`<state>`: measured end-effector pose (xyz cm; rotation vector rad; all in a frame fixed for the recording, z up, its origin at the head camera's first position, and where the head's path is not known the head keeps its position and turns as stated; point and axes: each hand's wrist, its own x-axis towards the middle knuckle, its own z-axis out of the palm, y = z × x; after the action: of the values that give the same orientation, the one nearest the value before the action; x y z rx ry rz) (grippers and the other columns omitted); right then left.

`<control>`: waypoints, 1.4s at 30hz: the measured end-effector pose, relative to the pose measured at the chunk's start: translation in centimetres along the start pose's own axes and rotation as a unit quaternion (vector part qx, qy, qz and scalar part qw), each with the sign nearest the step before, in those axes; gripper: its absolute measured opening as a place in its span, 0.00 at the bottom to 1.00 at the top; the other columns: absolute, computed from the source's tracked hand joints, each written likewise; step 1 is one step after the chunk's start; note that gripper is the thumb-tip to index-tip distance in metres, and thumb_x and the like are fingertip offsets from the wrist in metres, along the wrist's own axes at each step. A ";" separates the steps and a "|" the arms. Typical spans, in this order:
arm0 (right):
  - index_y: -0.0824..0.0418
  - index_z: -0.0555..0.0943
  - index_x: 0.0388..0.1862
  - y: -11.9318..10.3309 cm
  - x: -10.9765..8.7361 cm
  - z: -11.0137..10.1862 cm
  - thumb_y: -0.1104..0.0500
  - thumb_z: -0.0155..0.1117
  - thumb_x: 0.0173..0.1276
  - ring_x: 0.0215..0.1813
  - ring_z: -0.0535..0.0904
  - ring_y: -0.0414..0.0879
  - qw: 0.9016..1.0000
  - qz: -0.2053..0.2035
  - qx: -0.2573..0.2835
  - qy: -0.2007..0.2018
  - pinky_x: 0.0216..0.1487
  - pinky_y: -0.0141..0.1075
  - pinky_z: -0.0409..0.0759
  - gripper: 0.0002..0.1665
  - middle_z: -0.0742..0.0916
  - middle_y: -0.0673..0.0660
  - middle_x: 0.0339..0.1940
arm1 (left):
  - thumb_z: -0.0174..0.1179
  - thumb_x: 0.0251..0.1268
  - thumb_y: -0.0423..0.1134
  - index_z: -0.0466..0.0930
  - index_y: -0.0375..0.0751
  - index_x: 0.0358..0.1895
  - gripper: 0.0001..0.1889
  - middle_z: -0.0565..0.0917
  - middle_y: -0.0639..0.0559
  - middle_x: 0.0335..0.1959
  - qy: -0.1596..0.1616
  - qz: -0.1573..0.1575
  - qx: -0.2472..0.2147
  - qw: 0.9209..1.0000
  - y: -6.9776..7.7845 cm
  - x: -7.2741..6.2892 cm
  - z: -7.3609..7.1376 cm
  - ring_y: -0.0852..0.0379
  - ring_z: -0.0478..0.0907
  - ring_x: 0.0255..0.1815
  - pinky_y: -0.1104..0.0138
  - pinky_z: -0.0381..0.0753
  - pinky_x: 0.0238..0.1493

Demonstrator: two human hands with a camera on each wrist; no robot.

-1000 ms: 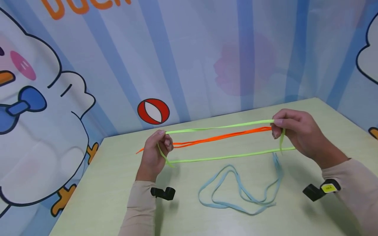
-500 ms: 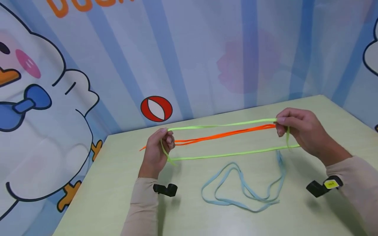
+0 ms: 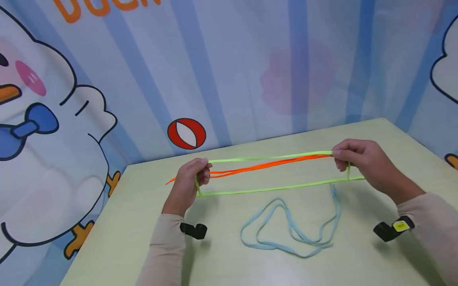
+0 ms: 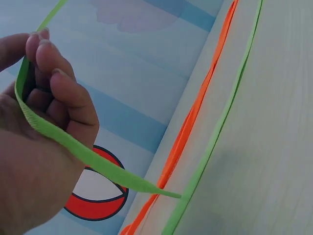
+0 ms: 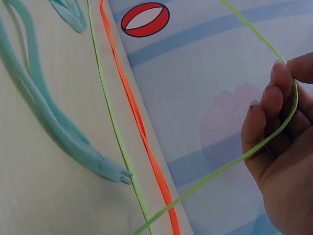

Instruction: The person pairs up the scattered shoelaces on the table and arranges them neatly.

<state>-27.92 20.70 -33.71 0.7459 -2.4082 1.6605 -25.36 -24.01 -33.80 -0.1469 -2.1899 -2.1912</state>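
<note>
A flat yellow-green shoelace [image 3: 250, 159] stretches above the table between both hands. My left hand [image 3: 182, 182] pinches its left part between thumb and fingertips, and a tail drops past the palm [image 4: 93, 156]. My right hand [image 3: 372, 163] pinches the other part the same way, its tail hanging below the fingers [image 5: 210, 176]. Beneath, another yellow-green strand [image 3: 264, 190] lies fairly straight along the table, and the tails reach down to it in view. Between the two green lines, farther back, lies a doubled orange shoelace [image 3: 257, 167], its left portion partly behind the left hand.
Nearer the body, a light blue shoelace [image 3: 264, 247] lies in loose loops on the pale table [image 3: 222, 262]; its tips [image 5: 124, 176] come close to the lower green strand. A printed backdrop [image 3: 243, 79] stands along the table's rear edge.
Both hands, pinching the green shoelace, have come down slightly, so it now runs closer to the orange shoelace in the head view. The left hand has shifted a little rightward. The laces on the table stay put.
</note>
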 end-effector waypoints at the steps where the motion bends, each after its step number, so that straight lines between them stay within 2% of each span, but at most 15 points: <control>1: 0.68 0.81 0.42 0.1 0.0 0.0 0.61 0.56 0.78 0.33 0.77 0.52 1.000 0.002 -0.006 -0.003 0.39 0.35 0.79 0.11 0.82 0.59 0.29 | 0.53 0.78 0.47 0.79 0.33 0.43 0.17 0.75 0.47 0.30 -0.003 -0.003 0.013 1.000 0.1 0.0 -0.1 0.54 0.72 0.32 0.64 0.75 0.41; 7: 0.64 0.82 0.44 0.5 0.2 -0.1 0.59 0.59 0.77 0.32 0.78 0.51 0.999 0.005 -0.046 -0.019 0.35 0.36 0.78 0.10 0.82 0.58 0.29 | 0.55 0.77 0.48 0.79 0.33 0.45 0.18 0.76 0.46 0.31 -0.020 -0.016 0.099 0.995 0.6 0.0 -1.0 0.53 0.73 0.33 0.63 0.76 0.41; 16: 0.62 0.82 0.46 0.6 0.2 -0.5 0.51 0.60 0.76 0.36 0.79 0.53 0.989 0.057 -0.130 -0.042 0.36 0.39 0.80 0.14 0.84 0.58 0.32 | 0.58 0.74 0.52 0.80 0.36 0.43 0.19 0.75 0.44 0.31 -0.034 -0.028 0.198 0.979 0.5 0.1 -2.7 0.48 0.75 0.35 0.61 0.78 0.42; 22: 0.62 0.82 0.49 1.2 0.1 -0.7 0.49 0.59 0.77 0.38 0.80 0.55 0.983 0.065 -0.163 -0.059 0.35 0.42 0.80 0.17 0.84 0.58 0.34 | 0.59 0.73 0.50 0.82 0.40 0.50 0.16 0.77 0.43 0.33 -0.031 -0.043 0.234 0.971 0.1 -0.1 -3.6 0.45 0.76 0.39 0.51 0.78 0.49; 26: 0.62 0.82 0.51 1.5 0.1 -0.7 0.49 0.59 0.76 0.40 0.80 0.55 0.977 0.071 -0.190 -0.063 0.35 0.41 0.79 0.18 0.85 0.56 0.35 | 0.59 0.74 0.48 0.82 0.41 0.52 0.16 0.78 0.43 0.33 -0.030 -0.046 0.249 0.967 0.0 -0.2 -3.8 0.46 0.77 0.39 0.50 0.77 0.51; 33: 0.63 0.83 0.52 1.7 0.0 -1.2 0.51 0.59 0.76 0.40 0.80 0.53 0.969 0.069 -0.227 -0.063 0.36 0.41 0.78 0.17 0.86 0.56 0.37 | 0.58 0.75 0.47 0.81 0.40 0.54 0.16 0.78 0.32 0.41 -0.023 -0.052 0.281 0.958 -0.7 -0.1 -4.8 0.47 0.78 0.39 0.49 0.77 0.51; 38: 0.64 0.83 0.52 2.2 0.2 -1.5 0.57 0.60 0.74 0.37 0.78 0.50 0.965 0.068 -0.246 -0.066 0.35 0.40 0.79 0.14 0.86 0.56 0.38 | 0.57 0.75 0.46 0.80 0.38 0.56 0.17 0.79 0.37 0.45 -0.008 -0.086 0.308 0.948 -0.9 -0.2 -5.4 0.47 0.78 0.41 0.52 0.78 0.51; 42: 0.65 0.83 0.51 2.5 0.2 -1.8 0.59 0.61 0.73 0.37 0.76 0.50 0.960 0.072 -0.262 -0.064 0.35 0.41 0.78 0.14 0.85 0.56 0.39 | 0.58 0.75 0.46 0.80 0.37 0.56 0.17 0.80 0.41 0.44 -0.008 -0.094 0.338 0.936 -1.1 -0.1 -5.6 0.48 0.78 0.42 0.54 0.78 0.50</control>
<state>-29.58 22.91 -35.02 0.6107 -2.8615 0.9440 -25.60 -29.63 -34.87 0.0765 -2.9111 -1.3643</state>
